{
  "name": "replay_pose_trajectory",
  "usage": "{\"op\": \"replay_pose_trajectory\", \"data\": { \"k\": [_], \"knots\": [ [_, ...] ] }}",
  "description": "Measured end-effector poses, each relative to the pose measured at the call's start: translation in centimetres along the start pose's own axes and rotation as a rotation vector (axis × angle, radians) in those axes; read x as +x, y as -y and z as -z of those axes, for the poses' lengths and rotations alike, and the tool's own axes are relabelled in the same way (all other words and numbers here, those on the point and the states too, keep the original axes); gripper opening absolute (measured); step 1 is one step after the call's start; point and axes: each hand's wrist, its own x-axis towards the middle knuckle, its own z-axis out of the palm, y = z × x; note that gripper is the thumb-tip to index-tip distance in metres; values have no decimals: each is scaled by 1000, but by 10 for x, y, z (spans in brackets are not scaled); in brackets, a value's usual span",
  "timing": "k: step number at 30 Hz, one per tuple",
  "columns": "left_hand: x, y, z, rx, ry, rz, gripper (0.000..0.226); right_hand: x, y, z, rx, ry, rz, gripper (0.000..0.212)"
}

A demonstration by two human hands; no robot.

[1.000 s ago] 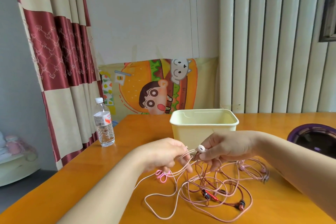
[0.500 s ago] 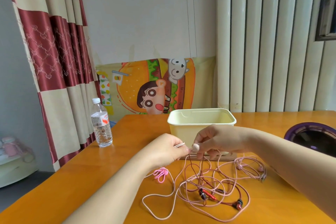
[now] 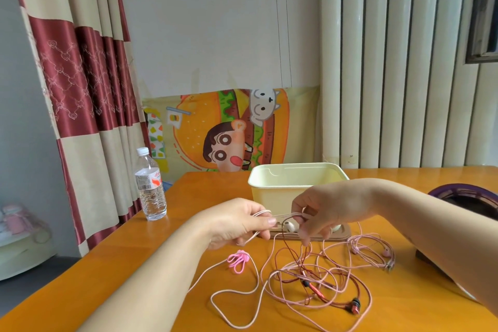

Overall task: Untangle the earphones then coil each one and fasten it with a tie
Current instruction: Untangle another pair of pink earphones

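earphones [image 3: 290,227] between left hand [image 3: 239,222] and right hand [image 3: 331,207], before cream tub [image 3: 269,197]

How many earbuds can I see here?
3: a white earbud by the right hand, a pink earbud right of the tangle, a red earbud at its near edge. Others may be hidden.
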Motion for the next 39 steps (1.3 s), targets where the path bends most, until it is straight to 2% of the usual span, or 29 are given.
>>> {"op": "replay_pose_trajectory", "data": {
  "k": [3, 8, 16, 21, 26, 30, 32, 36, 39],
  "knots": [
    [-2, -2, 0, 66, -32, 12, 17, 0, -3, 1, 145, 27, 11, 16],
    [3, -6, -8, 367, -178, 35, 23, 4, -3, -2, 102, -24, -17, 17],
    [11, -9, -12, 385, -348, 25, 24, 6, 1, -8, -70, -144, -8, 16],
    [10, -17, 1, 381, -528, -59, 18, 9, 7, -5, -58, -165, -6, 13],
    [6, -24, 14, 344, -708, -134, 16, 17, 14, 5, -36, -310, -17, 20],
    [1, -32, 33, 192, -721, -220, 13, 17, 25, 20, 60, -451, 26, 28],
    [-1, -38, 42, 10, -681, -281, 9, 17, 31, 29, 148, -512, 70, 31],
    [-14, -47, 62, -387, -624, -396, 15, 21, 39, 40, 260, -667, 129, 35],
    [-25, -44, 78, -458, -642, -432, 16, 27, 40, 47, 263, -811, 152, 37]
  ]
}}
